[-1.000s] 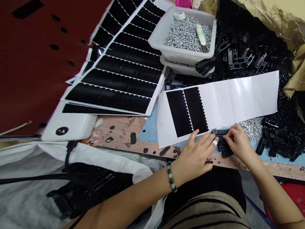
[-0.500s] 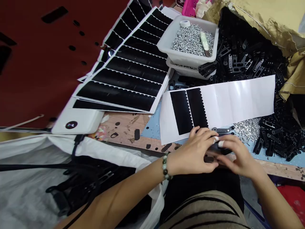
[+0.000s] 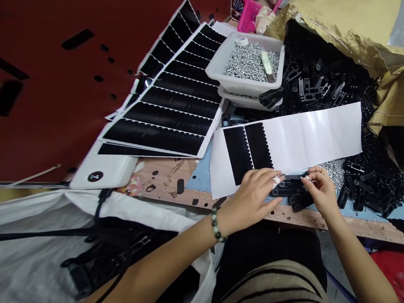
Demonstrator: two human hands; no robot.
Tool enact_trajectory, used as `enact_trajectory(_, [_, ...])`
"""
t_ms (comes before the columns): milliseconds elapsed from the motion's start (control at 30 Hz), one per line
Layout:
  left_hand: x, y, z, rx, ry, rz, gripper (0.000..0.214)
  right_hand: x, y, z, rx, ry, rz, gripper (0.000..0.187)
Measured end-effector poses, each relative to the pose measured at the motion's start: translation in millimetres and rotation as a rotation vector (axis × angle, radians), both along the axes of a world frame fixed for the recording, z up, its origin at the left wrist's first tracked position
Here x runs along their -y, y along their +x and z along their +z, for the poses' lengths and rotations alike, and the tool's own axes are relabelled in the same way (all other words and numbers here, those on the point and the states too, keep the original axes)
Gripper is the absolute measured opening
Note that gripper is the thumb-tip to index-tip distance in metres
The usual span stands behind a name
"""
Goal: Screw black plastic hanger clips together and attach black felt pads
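Note:
My left hand [image 3: 257, 195] lies palm down at the table's front edge, its fingers stretched out and its thumb apart. Its fingertips reach the left end of several slim black plastic parts [image 3: 288, 191], beside a white backing sheet [image 3: 315, 130] that carries two black scallop-edged stickers [image 3: 259, 145]. At the right end of the upper part, a slotted black piece, my right hand [image 3: 323, 191] pinches with thumb and forefinger. White tape wraps fingertips of both hands. Small silver screws [image 3: 335, 170] lie heaped just behind my right hand.
A white tub [image 3: 246, 86] of screws, holding a tape roll, stands at the back. Sheets of black stickers [image 3: 176, 105] and a white device [image 3: 121, 172] lie left. Black plastic parts [image 3: 356, 185] pile up right, near a torn brown sack [image 3: 341, 25].
My right hand has moved up and right, from beside my left fingers to the right end of the black part. My left hand has shifted slightly left, uncovering the black parts.

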State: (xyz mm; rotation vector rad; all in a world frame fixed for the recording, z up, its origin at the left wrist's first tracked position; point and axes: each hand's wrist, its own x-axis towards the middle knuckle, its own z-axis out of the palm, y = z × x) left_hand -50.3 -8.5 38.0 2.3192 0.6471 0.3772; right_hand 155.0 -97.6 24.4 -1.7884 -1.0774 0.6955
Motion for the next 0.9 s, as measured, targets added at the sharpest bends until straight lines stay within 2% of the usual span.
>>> enact_trajectory(67, [4, 6, -7.2, -0.078, 0.151, -0.030, 0.037, -8, -3, -5.1, 0.038, -0.004, -0.022, 0.023])
enact_trajectory(167, [9, 9, -13.8, -0.128, 0.239, -0.051, 0.036, -12, -9, -12.0, 0.101, 0.012, -0.045, 0.024])
enact_trajectory(633, [12, 7, -18.4, -0.154, 0.304, -0.057, 0.039, -12, -8, -22.2, 0.098, 0.025, -0.084, 0.022])
enact_trajectory(900, [14, 11, -20.2, -0.136, 0.414, -0.011, 0.039, -12, -11, -21.1, 0.145, 0.018, -0.083, 0.023])
